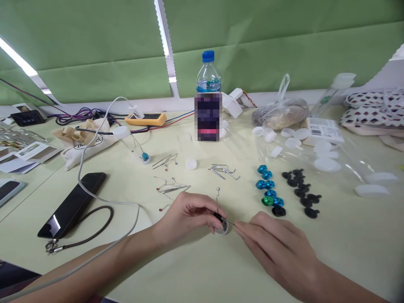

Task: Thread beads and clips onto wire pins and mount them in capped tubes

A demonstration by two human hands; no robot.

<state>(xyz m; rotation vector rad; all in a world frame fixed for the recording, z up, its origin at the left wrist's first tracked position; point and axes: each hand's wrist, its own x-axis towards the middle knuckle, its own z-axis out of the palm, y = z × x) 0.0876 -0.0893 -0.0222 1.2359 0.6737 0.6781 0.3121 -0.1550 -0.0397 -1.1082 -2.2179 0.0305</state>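
My left hand [200, 212] pinches a small black part [218, 216] between thumb and fingers. A thin bent wire [217, 198] with a tiny ball end stands up from it. Just beneath is a small round white cap [224, 228], partly hidden by my fingers. In a closed pinch, my right hand [277, 242] holds a thin metal rod [231, 222] whose far end reaches the black part. Beyond my hands lie several L-shaped metal rods [223, 171] and loose bent wires [172, 189]. To the right are blue disc-shaped parts [261, 184] and black knob-like parts [299, 192].
A blue-capped bottle [208, 75] stands at the back behind a blurred-out phone-like screen [207, 118]. Clear tubes and white caps [327, 164] fill the right. At left lie a dark phone [74, 202], a cloth pouch [90, 147] and a white cable [107, 200] crossing over my left forearm.
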